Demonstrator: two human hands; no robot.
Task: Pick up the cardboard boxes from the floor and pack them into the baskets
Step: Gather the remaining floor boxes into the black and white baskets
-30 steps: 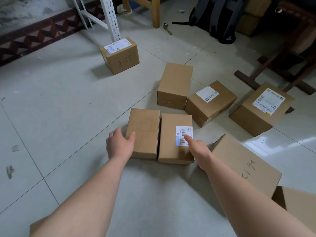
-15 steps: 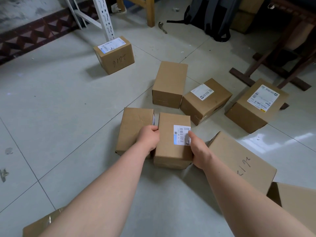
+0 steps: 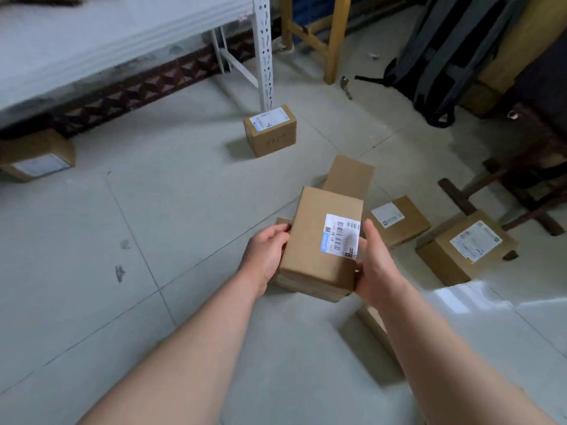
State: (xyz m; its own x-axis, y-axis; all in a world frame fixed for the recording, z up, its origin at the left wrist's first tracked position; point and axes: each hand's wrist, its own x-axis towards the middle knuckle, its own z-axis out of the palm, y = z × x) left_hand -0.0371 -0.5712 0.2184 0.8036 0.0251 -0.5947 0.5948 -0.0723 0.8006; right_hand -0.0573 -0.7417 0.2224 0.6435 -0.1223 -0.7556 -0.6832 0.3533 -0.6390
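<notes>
view: head, the only one
held box [image 3: 319, 250]: raised between both hands above the floor [image 3: 153, 240], label [image 3: 341, 236] facing up, its long side pointing away from the person
left hand [image 3: 266, 256]: grips the held box's left side, fingers curled round the edge
right hand [image 3: 375, 265]: grips the right side, thumb lying beside the label, the other fingers hidden underneath
risk, slip: only the smooth side faces look gripped, with no palm plainly under the base. if either hand eases, the held box would likely fall onto whatever lies below it
risk, below: a corner box [image 3: 281, 221] peeps out just left of the held box, so a drop could dent both
risk, footing: a low box [image 3: 372, 325] lies on the near side of the held box, under the right forearm, and a turn or step could catch it
risk, weight: cannot tell how heavy the held box is
baskets: none in view, so where this load goes cannot be told
floor boxes: plain box [image 3: 349, 176] just beyond the held box, small box [image 3: 399, 219] just right of it, big box [image 3: 466, 250] further right, post box [image 3: 270, 130] well beyond it by the rack post [image 3: 264, 56], shelf box [image 3: 36, 161] well to its left
contents: every box is shut, so nothing inside shows
</notes>
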